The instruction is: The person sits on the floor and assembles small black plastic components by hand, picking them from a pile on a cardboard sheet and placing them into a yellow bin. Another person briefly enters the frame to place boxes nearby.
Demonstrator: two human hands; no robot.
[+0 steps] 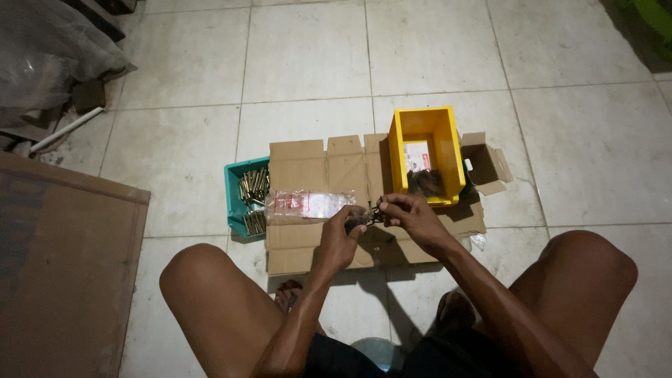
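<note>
Small dark metal parts (373, 215) sit pinched between your left hand (341, 238) and right hand (413, 215), both grips closed on them, above flattened cardboard (315, 168) on the floor; clear plastic bag (308, 205) lies just left; teal bin (236, 189) of brass pieces beyond it; yellow bin (425, 126) stands just behind.

The small dark parts (369, 217) pinched between both hands were too small to identify. At nine o'clock, a brown board (63, 273) was cut off by the edge. The yellow bin's (425, 126) dark contents were unclear.
</note>
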